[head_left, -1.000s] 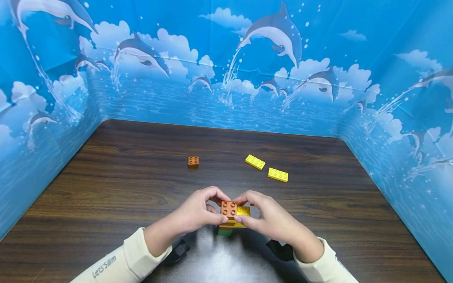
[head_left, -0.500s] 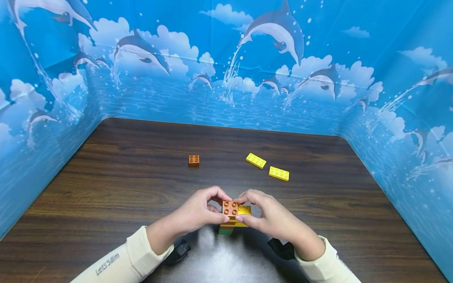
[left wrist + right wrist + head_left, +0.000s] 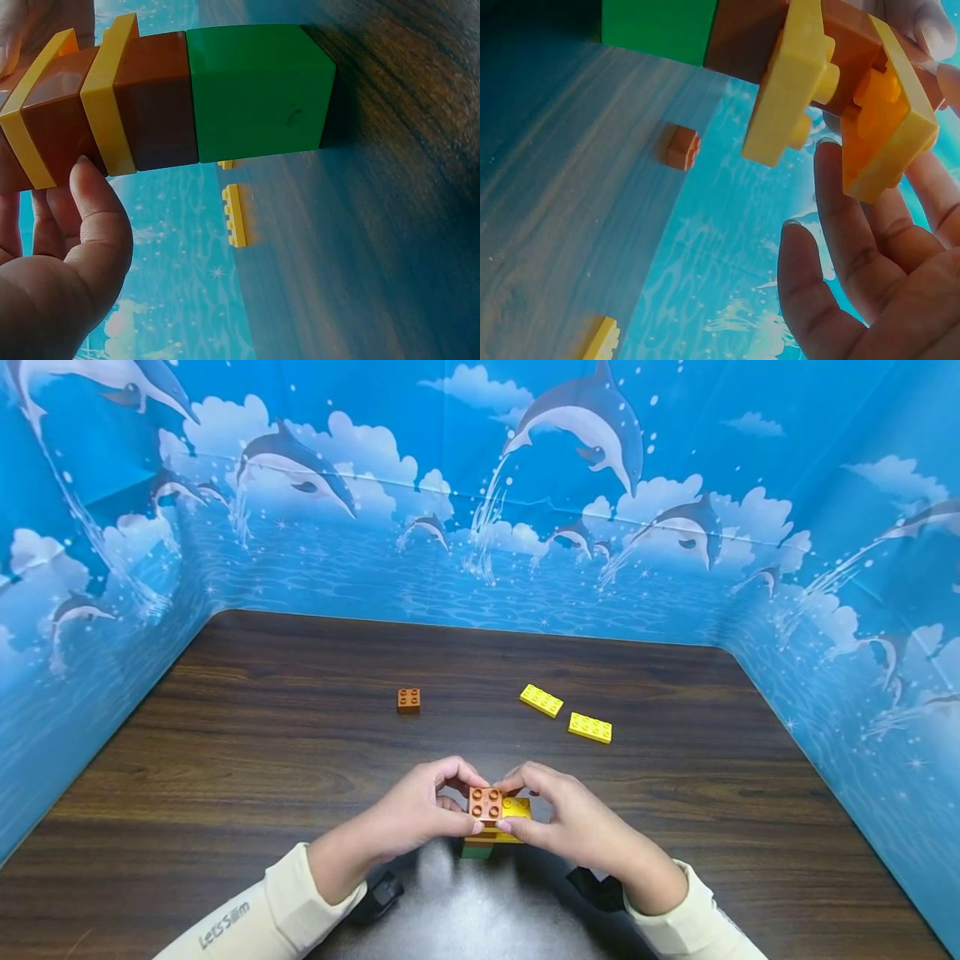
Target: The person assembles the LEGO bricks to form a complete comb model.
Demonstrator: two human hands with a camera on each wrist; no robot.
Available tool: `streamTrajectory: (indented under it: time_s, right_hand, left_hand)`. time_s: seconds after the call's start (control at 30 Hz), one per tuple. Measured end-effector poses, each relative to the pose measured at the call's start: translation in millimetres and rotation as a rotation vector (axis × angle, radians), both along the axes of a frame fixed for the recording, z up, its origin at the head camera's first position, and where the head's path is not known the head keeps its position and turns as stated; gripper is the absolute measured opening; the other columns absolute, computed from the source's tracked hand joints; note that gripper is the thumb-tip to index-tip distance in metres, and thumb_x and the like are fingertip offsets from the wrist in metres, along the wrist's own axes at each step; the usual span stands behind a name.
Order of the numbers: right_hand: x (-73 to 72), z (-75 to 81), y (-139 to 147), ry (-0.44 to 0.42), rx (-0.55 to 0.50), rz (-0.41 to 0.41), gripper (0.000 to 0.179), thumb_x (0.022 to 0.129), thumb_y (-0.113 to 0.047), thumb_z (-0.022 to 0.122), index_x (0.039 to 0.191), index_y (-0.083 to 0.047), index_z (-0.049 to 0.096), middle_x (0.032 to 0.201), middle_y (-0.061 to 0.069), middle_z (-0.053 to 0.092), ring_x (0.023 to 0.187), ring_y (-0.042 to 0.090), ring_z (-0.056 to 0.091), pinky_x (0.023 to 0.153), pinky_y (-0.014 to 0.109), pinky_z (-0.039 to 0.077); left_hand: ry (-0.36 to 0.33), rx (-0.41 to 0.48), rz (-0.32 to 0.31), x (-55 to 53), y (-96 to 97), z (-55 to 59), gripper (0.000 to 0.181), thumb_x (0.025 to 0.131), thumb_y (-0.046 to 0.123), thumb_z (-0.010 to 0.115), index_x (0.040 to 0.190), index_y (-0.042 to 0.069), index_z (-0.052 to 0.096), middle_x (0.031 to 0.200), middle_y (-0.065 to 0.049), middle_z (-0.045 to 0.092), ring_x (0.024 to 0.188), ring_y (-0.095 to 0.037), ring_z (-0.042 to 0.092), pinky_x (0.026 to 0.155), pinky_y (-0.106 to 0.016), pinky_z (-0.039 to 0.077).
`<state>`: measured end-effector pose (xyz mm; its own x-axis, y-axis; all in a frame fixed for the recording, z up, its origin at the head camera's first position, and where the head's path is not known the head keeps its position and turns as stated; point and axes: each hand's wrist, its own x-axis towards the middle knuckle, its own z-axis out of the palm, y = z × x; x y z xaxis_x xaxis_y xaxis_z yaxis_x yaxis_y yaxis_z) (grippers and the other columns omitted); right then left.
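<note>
A tower of building bricks stands in front of me: a green block [image 3: 262, 94] at the bottom, then brown bricks alternating with yellow plates [image 3: 787, 82]. A brown four-stud brick [image 3: 485, 804] forms the top; beside it, part of the upper yellow plate [image 3: 517, 808] juts out to the right. My left hand [image 3: 411, 806] pinches the top brick from the left, thumb in front and index finger behind. From the right, my right hand [image 3: 573, 814] grips the same brick at its front and back edges. Its lower fingers [image 3: 844, 217] hang apart from the tower.
A loose brown brick [image 3: 408, 700] lies farther back on the dark wood table [image 3: 262, 718]. Two yellow plates [image 3: 542, 700] lie right of it. A blue dolphin-print backdrop [image 3: 375, 560] borders the table at the back and sides.
Both hands keep the same grip on the top brown brick and stay nearly still. The view shifts very slightly; the loose pieces lie where they were.
</note>
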<state>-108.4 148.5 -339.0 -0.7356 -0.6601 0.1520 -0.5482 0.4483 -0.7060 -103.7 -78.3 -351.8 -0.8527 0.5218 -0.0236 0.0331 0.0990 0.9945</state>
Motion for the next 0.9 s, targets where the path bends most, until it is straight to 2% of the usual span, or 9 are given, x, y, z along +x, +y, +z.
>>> streamTrajectory:
  time_s: [0.3,0.5,0.67,0.9]
  right_hand:
    - [-7.3,-2.5,6,-0.064,-0.08,0.012,0.037,0.088,-0.018,0.071,0.122,-0.012,0.059,0.113,-0.002,0.063,0.104,0.013,0.056,0.092,0.043,0.046]
    - [-22.6,-5.9,14,-0.049,-0.065,-0.097,0.037,0.091,-0.019,0.066,0.125,-0.009,0.058,0.119,0.005,0.063,0.109,0.019,0.058,0.094,0.047,0.045]
    - [-36.7,-7.7,22,-0.098,-0.026,-0.198,0.036,0.093,-0.022,0.064,0.126,-0.009,0.057,0.122,0.008,0.061,0.111,0.023,0.056,0.095,0.053,0.042]
    - [-53.8,-7.5,32,-0.098,0.047,-0.302,0.034,0.093,-0.021,0.063,0.124,-0.008,0.058,0.12,0.01,0.061,0.112,0.025,0.056,0.095,0.051,0.043]
  left_hand:
    - [-0.035,0.022,0.009,1.9,0.2,0.3,0.035,0.077,-0.001,0.069,0.109,-0.008,0.056,0.103,-0.014,0.057,0.07,-0.018,0.061,0.066,-0.025,0.052]
    - [-0.051,0.019,0.022,2.3,0.7,1.5,0.036,0.076,-0.002,0.069,0.109,-0.009,0.055,0.104,-0.015,0.056,0.073,-0.018,0.062,0.069,-0.025,0.052]
    - [-0.071,0.012,0.033,3.3,1.3,3.9,0.037,0.075,-0.004,0.069,0.109,-0.009,0.055,0.101,-0.016,0.056,0.073,-0.018,0.063,0.07,-0.025,0.052]
    - [-0.081,0.019,0.044,5.7,1.5,6.6,0.038,0.075,-0.005,0.069,0.111,-0.009,0.056,0.1,-0.015,0.056,0.075,-0.019,0.063,0.071,-0.026,0.053]
